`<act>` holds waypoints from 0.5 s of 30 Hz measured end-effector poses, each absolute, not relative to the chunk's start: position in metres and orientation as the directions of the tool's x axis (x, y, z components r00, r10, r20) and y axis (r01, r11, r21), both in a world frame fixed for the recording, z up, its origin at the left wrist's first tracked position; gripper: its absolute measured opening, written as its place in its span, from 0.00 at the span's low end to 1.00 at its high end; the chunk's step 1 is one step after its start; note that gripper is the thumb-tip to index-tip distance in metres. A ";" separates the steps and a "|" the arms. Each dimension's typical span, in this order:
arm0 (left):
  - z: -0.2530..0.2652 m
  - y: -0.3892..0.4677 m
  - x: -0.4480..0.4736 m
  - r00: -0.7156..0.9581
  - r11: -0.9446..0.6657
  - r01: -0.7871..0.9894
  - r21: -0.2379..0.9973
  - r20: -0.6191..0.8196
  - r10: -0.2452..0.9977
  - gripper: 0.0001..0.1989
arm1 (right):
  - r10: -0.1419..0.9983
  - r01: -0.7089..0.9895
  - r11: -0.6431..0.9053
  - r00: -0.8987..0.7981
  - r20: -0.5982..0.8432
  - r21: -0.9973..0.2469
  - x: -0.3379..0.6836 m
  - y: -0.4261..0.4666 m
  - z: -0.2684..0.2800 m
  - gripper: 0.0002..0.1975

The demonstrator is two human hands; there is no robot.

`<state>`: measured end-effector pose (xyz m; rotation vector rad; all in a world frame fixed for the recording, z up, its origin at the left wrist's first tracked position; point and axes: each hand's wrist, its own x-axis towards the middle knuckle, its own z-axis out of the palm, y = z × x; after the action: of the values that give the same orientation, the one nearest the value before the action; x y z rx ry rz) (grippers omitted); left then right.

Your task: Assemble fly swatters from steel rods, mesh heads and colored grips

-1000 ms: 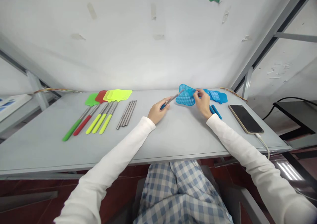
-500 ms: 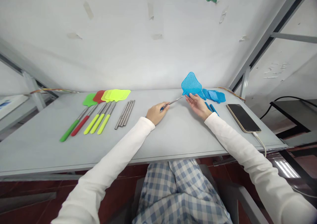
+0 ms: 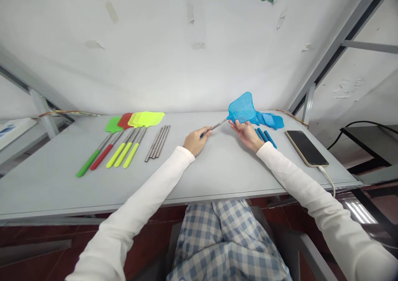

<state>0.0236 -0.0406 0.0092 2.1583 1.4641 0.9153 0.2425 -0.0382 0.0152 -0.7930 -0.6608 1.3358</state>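
Observation:
My left hand [image 3: 196, 141] is closed around the blue handle end of a thin metal rod [image 3: 218, 124], which points up and right. The rod's far tip meets the narrow neck of a blue mesh fly swatter head [image 3: 242, 108]. My right hand [image 3: 247, 135] pinches the lower edge of that head with its fingertips. Behind the right hand, more blue swatter heads [image 3: 271, 120] lie overlapped, and blue handle grips [image 3: 270, 139] rest beside the wrist. How firmly rod and neck are joined cannot be made out.
On the left lie several swatters with green [image 3: 88, 163], red [image 3: 101, 156] and yellow [image 3: 131, 156] handles. Beside them are bare metal rods [image 3: 158, 142]. A phone [image 3: 306, 148] with a white cable [image 3: 327, 178] lies at right. A wall [image 3: 149, 73] stands behind the table [image 3: 199, 181].
The blue swatter head has turned, its top swinging to the right, and the rod tip now meets its neck. My right hand has shifted slightly, exposing more of the blue grips.

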 end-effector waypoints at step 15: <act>0.016 -0.045 0.015 0.335 -0.486 0.811 0.326 0.422 0.843 0.21 | 0.993 -0.408 0.102 0.100 0.066 -0.907 0.229 -0.049 0.010 0.10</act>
<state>0.0155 -0.0450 0.0164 2.5195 1.5626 0.8512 0.2295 -0.0491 0.0103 -0.8718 -0.8750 1.2589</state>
